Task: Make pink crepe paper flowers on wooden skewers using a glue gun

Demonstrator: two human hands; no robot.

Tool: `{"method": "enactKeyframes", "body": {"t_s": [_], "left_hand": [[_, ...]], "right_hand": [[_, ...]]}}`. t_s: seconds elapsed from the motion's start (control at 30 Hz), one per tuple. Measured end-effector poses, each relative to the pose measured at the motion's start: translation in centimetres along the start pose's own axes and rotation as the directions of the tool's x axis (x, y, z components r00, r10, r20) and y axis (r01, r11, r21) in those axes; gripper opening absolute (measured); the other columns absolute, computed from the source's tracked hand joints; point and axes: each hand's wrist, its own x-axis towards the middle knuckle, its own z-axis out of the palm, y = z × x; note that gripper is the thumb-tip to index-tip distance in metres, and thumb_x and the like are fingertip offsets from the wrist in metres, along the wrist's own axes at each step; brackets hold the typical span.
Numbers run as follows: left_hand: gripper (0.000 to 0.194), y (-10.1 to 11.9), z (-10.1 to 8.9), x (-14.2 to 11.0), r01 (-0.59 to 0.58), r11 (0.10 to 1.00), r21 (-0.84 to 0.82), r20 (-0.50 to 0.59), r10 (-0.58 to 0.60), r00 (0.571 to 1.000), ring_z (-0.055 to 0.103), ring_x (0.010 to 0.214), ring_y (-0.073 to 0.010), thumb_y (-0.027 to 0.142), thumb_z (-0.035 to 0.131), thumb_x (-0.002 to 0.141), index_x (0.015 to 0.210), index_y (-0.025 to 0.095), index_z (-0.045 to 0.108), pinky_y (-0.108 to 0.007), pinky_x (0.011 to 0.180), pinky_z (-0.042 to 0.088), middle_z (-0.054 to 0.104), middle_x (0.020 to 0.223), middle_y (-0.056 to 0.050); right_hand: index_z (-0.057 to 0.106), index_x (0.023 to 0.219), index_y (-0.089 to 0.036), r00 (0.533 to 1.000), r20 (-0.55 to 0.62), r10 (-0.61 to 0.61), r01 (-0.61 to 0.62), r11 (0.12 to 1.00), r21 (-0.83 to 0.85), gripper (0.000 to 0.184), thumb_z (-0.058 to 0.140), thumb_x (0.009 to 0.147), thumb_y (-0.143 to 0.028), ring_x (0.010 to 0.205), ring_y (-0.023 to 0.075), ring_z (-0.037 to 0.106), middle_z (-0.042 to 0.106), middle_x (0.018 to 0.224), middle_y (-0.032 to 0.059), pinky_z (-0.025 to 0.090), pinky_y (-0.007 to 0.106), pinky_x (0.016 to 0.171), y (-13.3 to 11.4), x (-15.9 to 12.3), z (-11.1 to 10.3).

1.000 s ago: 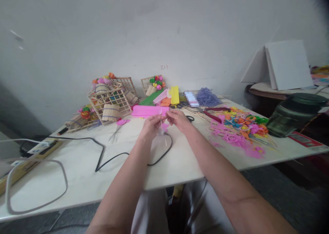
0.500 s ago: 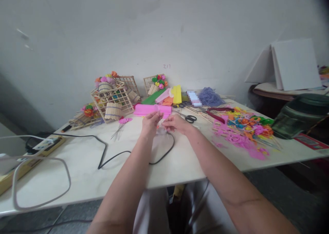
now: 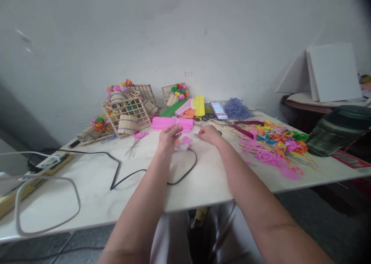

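Observation:
My left hand (image 3: 168, 137) is pinched on a thin wire stem, held upright over the white table (image 3: 87, 194). A small pink paper piece (image 3: 186, 140) lies just right of it. My right hand (image 3: 209, 134) hovers a little further right with fingers curled, near the black scissors; what it holds, if anything, is hidden. A folded pink crepe sheet (image 3: 171, 123) lies just behind both hands. A black cable (image 3: 139, 174) loops on the table under my wrists.
Wooden stick cages with paper flowers (image 3: 127, 109) stand at the back left. Coloured paper flowers and pink scraps (image 3: 272, 144) cover the right side, with red pliers (image 3: 243, 129). A power strip (image 3: 43, 165) and grey cord sit at left; a dark green jar (image 3: 336, 130) at right.
My right hand has drawn away from the left hand, moving right and back toward the scissors. The left hand stays on the wire stem. The view shifted slightly.

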Motion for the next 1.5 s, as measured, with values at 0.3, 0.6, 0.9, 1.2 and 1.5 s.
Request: {"method": "enactKeyframes", "body": {"t_s": [0.3, 0.6, 0.9, 1.2, 1.5], "left_hand": [[0.024, 0.1, 0.0, -0.2, 0.019, 0.999, 0.031, -0.004, -0.019, 1.0, 0.062, 0.065, -0.0108, 0.023, 0.073, 0.055, 0.074, 0.014, 0.063, -0.017, 0.053, 0.041, 0.066, 0.067, -0.002], [0.025, -0.1, -0.2, 0.1, 0.019, 0.999, 0.03, 0.009, -0.019, 1.0, 0.062, 0.066, -0.0107, 0.023, 0.074, 0.055, 0.074, 0.014, 0.062, -0.016, 0.05, 0.04, 0.066, 0.069, -0.002], [0.026, 0.0, -0.2, 0.1, 0.018, 0.999, 0.032, -0.003, -0.018, 1.0, 0.062, 0.066, -0.0105, 0.023, 0.074, 0.054, 0.075, 0.014, 0.062, -0.016, 0.049, 0.04, 0.065, 0.068, -0.002], [0.023, 0.2, -0.2, 0.0, 0.018, 1.0, 0.025, -0.023, -0.018, 1.0, 0.062, 0.066, -0.0107, 0.021, 0.073, 0.055, 0.074, 0.014, 0.063, -0.015, 0.048, 0.039, 0.066, 0.067, -0.003], [0.022, 0.1, -0.2, -0.2, 0.036, 0.999, 0.019, -0.03, -0.035, 0.999, 0.062, 0.065, -0.0109, 0.021, 0.073, 0.055, 0.074, 0.014, 0.064, -0.015, 0.047, 0.038, 0.065, 0.066, -0.003]], "right_hand": [[0.07, 0.075, -0.023, 0.945, 0.283, 0.166, -0.069, 0.944, -0.324, 0.019, 0.059, 0.059, -0.019, 0.069, 0.0156, 0.06, 0.067, 0.073, 0.0016, 0.039, 0.022, 0.057, -0.5, -0.3, -0.7], [0.067, 0.093, -0.019, 0.972, 0.118, 0.203, -0.143, 0.912, -0.385, 0.029, 0.054, 0.067, -0.017, 0.087, 0.021, 0.06, 0.065, 0.097, 0.0101, 0.043, 0.026, 0.065, -0.3, -0.3, 0.3], [0.067, 0.093, -0.02, 0.984, 0.078, 0.162, -0.115, 0.902, -0.417, 0.028, 0.051, 0.071, -0.018, 0.09, 0.0234, 0.059, 0.065, 0.095, 0.0106, 0.043, 0.029, 0.07, 0.4, 0.0, 0.6], [0.065, 0.096, -0.018, 0.982, 0.128, 0.137, -0.061, 0.879, -0.473, 0.029, 0.051, 0.071, -0.016, 0.092, 0.0238, 0.058, 0.064, 0.097, 0.0115, 0.044, 0.03, 0.072, -0.4, -0.3, 0.9], [0.064, 0.095, -0.018, 0.986, 0.132, 0.097, -0.017, 0.863, -0.505, 0.028, 0.05, 0.07, -0.015, 0.093, 0.0242, 0.058, 0.064, 0.097, 0.012, 0.043, 0.03, 0.072, -0.6, -0.3, 1.3]]}}
